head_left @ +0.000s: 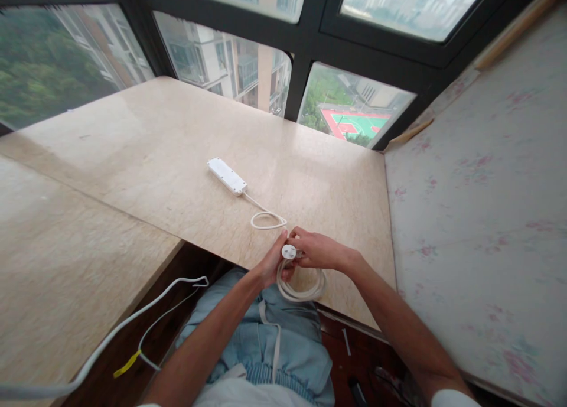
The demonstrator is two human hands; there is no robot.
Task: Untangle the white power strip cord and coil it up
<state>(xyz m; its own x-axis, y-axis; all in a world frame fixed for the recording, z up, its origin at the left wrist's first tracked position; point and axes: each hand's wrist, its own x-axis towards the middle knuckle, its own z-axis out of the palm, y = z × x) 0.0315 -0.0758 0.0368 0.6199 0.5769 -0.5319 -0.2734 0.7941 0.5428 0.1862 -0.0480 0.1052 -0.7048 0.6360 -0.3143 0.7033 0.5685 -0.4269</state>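
A white power strip lies on the stone sill, its underside with screws seemingly facing up. Its white cord makes one loose loop and runs to my hands. The rest of the cord is gathered in a round coil that hangs beneath my fingers at the sill's front edge. My left hand is closed around the coil's left side. My right hand pinches the cord close to the white plug, whose pins point up toward me. Some fingertips are hidden behind the plug and coil.
The pale stone sill runs along dark-framed windows, with a papered wall at the right. A thick white cable and a thinner one with a yellow tag hang at lower left. Small items lie on the dark floor.
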